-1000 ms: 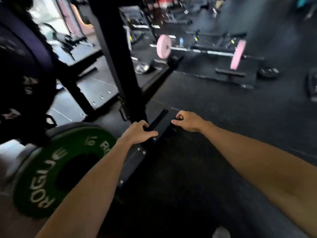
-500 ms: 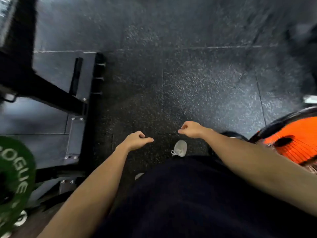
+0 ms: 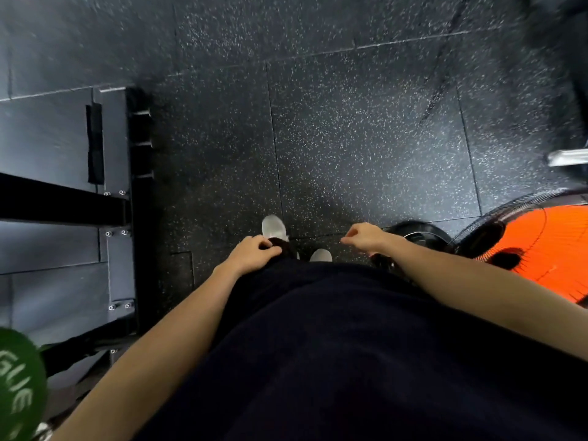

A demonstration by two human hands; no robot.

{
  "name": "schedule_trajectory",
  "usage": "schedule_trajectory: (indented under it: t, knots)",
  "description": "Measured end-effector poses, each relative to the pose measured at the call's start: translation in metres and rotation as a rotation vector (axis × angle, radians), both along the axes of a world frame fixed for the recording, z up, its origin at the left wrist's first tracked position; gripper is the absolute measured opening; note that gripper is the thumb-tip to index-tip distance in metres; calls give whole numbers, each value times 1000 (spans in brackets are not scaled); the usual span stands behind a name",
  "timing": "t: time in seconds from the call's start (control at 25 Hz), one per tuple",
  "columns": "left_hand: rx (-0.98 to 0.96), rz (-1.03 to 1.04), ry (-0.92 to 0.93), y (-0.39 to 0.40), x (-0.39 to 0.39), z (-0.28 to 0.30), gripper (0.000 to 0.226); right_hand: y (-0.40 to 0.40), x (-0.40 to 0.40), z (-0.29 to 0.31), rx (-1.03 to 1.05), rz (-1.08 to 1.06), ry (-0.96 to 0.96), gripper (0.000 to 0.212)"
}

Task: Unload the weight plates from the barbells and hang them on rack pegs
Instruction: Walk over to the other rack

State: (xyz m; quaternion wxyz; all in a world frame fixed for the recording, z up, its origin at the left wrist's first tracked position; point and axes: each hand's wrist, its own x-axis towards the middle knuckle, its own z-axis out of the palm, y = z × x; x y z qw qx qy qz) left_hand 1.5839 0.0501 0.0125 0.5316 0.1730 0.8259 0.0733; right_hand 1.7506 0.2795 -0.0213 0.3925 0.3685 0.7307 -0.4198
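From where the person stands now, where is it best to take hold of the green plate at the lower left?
Probably its outer rim. The green plate shows a broad flat face with white letters, cut off by the frame edge. The left hand is empty and nearer, so come from that side. The hub cannot be seen.

plate (image 3: 19, 386) far left | rack base (image 3: 114, 214) left | fan (image 3: 541, 246) right

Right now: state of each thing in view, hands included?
left hand: fingers loosely curled, holds nothing, over the dark trousers
right hand: fingers loosely curled, holds nothing, over the floor
green weight plate: bottom left corner, cut off by the frame edge, not held
orange fan: on the right behind a dark wire guard, running or not cannot be told
black rack base: bolted together, on the floor
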Motion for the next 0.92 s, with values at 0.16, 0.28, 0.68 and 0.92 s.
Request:
schedule_trajectory:
  t: [0.16,0.28,0.68,0.92]
  knots:
    - [11,-21,-19,56,-58,-15,39,40,-40,-14,-80,40,-97,38]
    - [-3,-11,-45,109,-126,-25,38,88,-101,-20,-68,73,-85,36]
    - [-32,-60,-45,257,-377,-16,37,290,-351,26,44,-150,148,22]
    - [-62,46,-14,362,-474,-35,32,409,-489,14,37,157,70,33]
